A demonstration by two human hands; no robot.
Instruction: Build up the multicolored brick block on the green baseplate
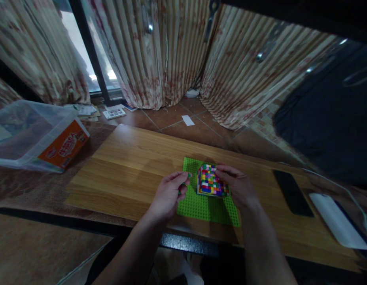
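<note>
A block of many-coloured toy bricks (211, 181) stands on a green studded baseplate (201, 209). To its left, my left hand (173, 192) pinches a small green brick (189, 175) between thumb and forefinger. More green shows under its curled fingers. My right hand (238, 184) lies against the right side of the block, its fingertips drawn together at the upper right corner. What those fingertips hold, if anything, is too small to make out. The hand covers part of the block's right side.
The baseplate lies on a wooden board (136, 158). A clear plastic bin (26, 158) with an orange label stands at the left. A dark phone-like slab (293, 193) and a white device (336, 219) with a cable lie at the right. Curtains (159, 59) hang behind.
</note>
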